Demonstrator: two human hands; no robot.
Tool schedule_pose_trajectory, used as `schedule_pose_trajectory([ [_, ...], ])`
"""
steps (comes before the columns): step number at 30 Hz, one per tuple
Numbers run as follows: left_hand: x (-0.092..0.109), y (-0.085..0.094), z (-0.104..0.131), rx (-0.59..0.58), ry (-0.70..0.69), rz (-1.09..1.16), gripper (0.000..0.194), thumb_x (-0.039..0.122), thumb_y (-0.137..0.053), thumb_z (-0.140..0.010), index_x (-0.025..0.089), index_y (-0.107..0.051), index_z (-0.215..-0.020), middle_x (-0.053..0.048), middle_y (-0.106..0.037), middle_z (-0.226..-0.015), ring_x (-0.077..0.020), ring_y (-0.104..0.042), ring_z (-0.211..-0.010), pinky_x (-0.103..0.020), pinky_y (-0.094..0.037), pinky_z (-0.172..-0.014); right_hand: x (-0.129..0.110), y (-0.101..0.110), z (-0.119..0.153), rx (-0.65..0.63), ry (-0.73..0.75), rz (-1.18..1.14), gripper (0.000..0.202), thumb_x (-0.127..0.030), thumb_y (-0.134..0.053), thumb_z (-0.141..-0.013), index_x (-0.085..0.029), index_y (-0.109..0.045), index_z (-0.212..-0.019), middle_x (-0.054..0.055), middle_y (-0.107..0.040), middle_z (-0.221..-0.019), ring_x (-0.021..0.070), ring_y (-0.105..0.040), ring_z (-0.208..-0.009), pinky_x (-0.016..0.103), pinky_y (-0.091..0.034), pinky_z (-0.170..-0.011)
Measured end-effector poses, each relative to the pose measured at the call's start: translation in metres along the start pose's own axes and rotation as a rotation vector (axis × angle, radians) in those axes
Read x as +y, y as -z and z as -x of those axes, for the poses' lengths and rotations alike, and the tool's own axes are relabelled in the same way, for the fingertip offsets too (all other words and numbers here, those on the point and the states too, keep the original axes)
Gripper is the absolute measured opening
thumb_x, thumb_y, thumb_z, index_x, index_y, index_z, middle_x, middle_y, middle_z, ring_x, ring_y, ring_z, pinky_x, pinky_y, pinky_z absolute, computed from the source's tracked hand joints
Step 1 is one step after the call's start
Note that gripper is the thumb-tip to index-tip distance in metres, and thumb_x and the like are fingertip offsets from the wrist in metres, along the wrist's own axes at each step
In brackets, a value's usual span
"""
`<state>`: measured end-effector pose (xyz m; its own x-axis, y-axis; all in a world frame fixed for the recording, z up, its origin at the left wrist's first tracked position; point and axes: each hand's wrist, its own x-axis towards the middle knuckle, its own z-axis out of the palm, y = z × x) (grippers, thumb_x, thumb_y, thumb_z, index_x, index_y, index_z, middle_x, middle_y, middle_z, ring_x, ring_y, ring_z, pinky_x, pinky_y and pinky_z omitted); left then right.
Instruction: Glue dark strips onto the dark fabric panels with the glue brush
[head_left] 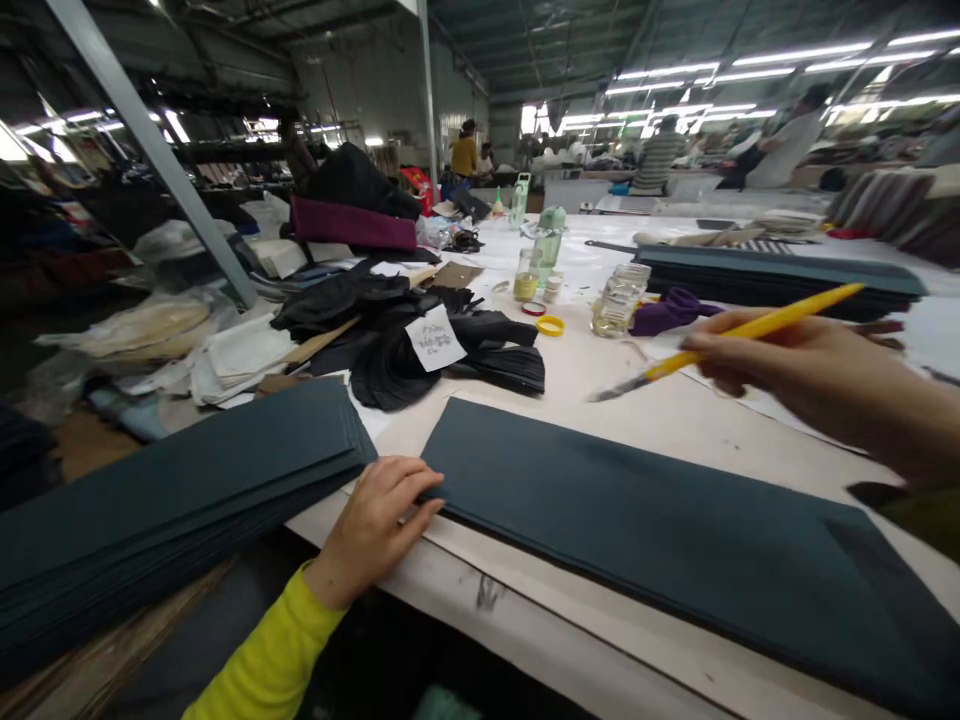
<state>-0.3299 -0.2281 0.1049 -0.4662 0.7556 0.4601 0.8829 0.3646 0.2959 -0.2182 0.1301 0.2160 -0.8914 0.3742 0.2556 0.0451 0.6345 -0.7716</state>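
A long stack of dark teal panels (660, 530) lies along the table's front edge. My left hand (382, 520) touches its left end, thumb and fingers at the near corner, thumb slightly apart from the fingers. Over the table at the right, my right hand (795, 370) holds a yellow brush (757, 328), its bristles pointing left and down above the table top. The bristles are clear of the panels. A second stack of teal panels (187, 480) lies to the left of my left hand.
Black cut pieces (480, 350) with a written paper note (435, 338) lie behind the panels. Farther back are a glass jar (621, 300), a yellow ring (550, 326), bottles and purple cloth (675, 312). Several people are in the background.
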Motion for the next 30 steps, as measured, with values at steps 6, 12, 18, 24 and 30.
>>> schedule_pose_trajectory([
  [6, -0.019, -0.008, 0.006, -0.113, 0.028, 0.093, 0.016, 0.027, -0.048, -0.084, 0.019, -0.055, -0.096, -0.005, -0.057, -0.096, -0.0170, -0.048, -0.094, -0.033, -0.038, -0.084, -0.069, -0.121, -0.019, -0.336, 0.077, -0.107, 0.032, -0.045, -0.056, -0.072, -0.014, -0.058, -0.078, -0.001, -0.047, -0.058, 0.0075, -0.038, -0.049, 0.021, -0.029, -0.043],
  [12, -0.023, -0.009, 0.006, -0.138, 0.038, 0.168, 0.013, 0.027, -0.046, -0.086, 0.021, -0.055, -0.094, -0.004, -0.056, -0.095, -0.0165, -0.047, -0.093, -0.032, -0.037, -0.082, -0.071, -0.157, -0.026, -0.433, 0.112, -0.141, 0.026, -0.038, -0.056, -0.074, -0.013, -0.057, -0.081, 0.000, -0.052, -0.067, 0.0091, -0.045, -0.059, 0.021, -0.036, -0.053],
  [18, -0.024, -0.010, 0.006, -0.144, 0.035, 0.173, 0.013, 0.026, -0.048, -0.085, 0.021, -0.054, -0.095, -0.003, -0.055, -0.095, -0.0158, -0.046, -0.093, -0.031, -0.036, -0.083, -0.070, -0.167, -0.028, -0.492, 0.144, -0.130, 0.020, -0.033, -0.054, -0.076, -0.014, -0.056, -0.082, 0.001, -0.056, -0.072, 0.0104, -0.049, -0.062, 0.023, -0.041, -0.059],
  [24, -0.024, -0.010, 0.005, -0.133, 0.018, 0.128, 0.012, 0.023, -0.049, -0.084, 0.021, -0.054, -0.096, -0.004, -0.054, -0.095, -0.0156, -0.046, -0.093, -0.031, -0.037, -0.084, -0.057, -0.129, -0.011, -0.490, 0.109, -0.040, 0.021, -0.035, -0.053, -0.077, -0.015, -0.056, -0.081, 0.000, -0.056, -0.072, 0.0101, -0.049, -0.063, 0.022, -0.040, -0.059],
  [30, -0.028, -0.013, 0.005, -0.077, -0.060, 0.039, 0.016, 0.024, -0.054, -0.081, 0.022, -0.053, -0.097, -0.004, -0.053, -0.096, -0.0171, -0.048, -0.094, -0.030, -0.039, -0.082, -0.020, -0.053, 0.034, -0.429, -0.040, 0.028, 0.025, -0.040, -0.054, -0.077, -0.015, -0.056, -0.081, 0.000, -0.056, -0.072, 0.0102, -0.048, -0.064, 0.022, -0.039, -0.059],
])
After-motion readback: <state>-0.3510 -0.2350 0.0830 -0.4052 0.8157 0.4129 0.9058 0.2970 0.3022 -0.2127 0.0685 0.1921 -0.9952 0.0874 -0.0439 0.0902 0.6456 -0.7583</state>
